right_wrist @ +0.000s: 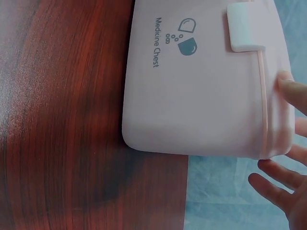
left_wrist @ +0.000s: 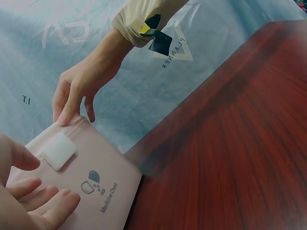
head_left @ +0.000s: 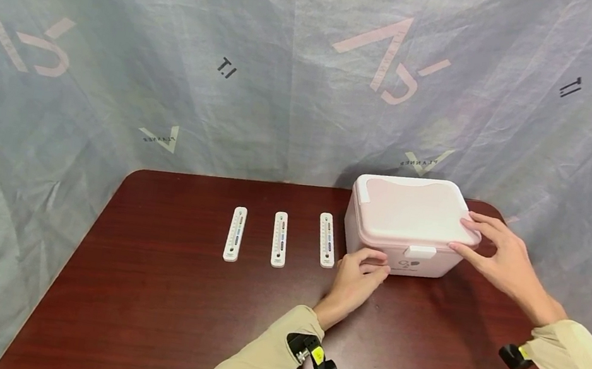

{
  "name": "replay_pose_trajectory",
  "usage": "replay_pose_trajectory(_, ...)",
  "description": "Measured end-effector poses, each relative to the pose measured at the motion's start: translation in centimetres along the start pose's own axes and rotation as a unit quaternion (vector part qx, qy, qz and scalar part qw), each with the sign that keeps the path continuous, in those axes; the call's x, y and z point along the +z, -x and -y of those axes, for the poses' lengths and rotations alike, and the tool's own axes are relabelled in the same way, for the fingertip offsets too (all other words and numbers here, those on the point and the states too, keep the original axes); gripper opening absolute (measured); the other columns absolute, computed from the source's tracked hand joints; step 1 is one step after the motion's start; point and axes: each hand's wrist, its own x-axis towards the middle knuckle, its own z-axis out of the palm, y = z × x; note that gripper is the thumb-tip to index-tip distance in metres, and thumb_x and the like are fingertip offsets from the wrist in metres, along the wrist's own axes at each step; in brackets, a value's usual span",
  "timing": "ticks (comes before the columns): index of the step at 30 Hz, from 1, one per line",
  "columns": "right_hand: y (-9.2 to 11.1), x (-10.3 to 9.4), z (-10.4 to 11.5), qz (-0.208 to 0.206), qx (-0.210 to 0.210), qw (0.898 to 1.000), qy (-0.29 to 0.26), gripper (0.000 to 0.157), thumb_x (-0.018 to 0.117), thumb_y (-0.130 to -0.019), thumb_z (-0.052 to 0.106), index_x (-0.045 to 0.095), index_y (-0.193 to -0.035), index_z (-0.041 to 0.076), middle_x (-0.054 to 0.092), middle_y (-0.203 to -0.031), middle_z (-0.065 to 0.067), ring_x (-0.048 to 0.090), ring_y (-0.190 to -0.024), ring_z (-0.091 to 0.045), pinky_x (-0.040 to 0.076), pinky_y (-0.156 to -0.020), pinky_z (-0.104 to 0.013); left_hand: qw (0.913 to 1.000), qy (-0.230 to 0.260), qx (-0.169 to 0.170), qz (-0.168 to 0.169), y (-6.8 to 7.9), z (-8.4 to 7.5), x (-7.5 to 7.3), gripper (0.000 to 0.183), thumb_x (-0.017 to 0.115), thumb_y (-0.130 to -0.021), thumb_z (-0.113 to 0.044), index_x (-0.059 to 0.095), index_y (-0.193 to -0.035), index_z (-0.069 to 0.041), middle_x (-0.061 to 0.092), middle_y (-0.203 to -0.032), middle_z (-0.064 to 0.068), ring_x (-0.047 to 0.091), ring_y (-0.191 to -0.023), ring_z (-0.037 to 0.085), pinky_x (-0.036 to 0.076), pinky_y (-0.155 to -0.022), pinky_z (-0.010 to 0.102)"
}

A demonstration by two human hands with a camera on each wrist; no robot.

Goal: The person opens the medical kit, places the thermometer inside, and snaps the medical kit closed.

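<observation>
A pale pink medicine chest (head_left: 415,212) with a white front latch (right_wrist: 245,26) stands at the table's back right, its lid down. My right hand (head_left: 498,256) holds the lid's front right corner, thumb at the front and fingers along the right side. In front of the chest's lower left part is my left hand (head_left: 356,279), its fingers loosely bent with nothing between them. The left wrist view shows those fingers (left_wrist: 53,206) close before the printed front, below the latch. Three white thermometers, left (head_left: 235,234), middle (head_left: 279,239) and right (head_left: 326,240), lie left of the chest.
The dark red wooden table (head_left: 151,309) ends at a grey printed cloth (head_left: 261,109) hanging behind and at both sides. The right thermometer lies close to the chest's left side. Black wrist mounts (head_left: 312,359) stick out from the sleeves.
</observation>
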Motion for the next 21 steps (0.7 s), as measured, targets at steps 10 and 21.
replay_pose_trajectory(10,0.0,-0.1,0.0,-0.004,0.005,1.000,-0.001,0.056,0.085,-0.069,0.020,0.066,-0.121,0.011,0.056,-0.129,-0.008,0.045,-0.120,-0.005,0.025,-0.092,-0.009,0.9997,0.021,-0.009,-0.005,-0.3,0.2,1.2,0.017,0.065,-0.086,-0.002,0.069,-0.101,0.003,0.070,-0.087,0.012,0.066,-0.069,0.010,0.055,-0.065,0.028)
replay_pose_trajectory(21,0.0,0.0,-0.1,-0.009,0.000,1.000,-0.009,0.057,0.086,-0.067,0.018,0.067,-0.119,0.009,0.057,-0.127,-0.008,0.044,-0.114,0.005,0.025,-0.087,-0.006,0.9969,0.069,-0.036,-0.015,-0.9,0.9,2.3,0.016,0.064,-0.086,-0.002,0.068,-0.099,0.007,0.068,-0.092,0.024,0.067,-0.077,0.018,0.056,-0.066,0.031)
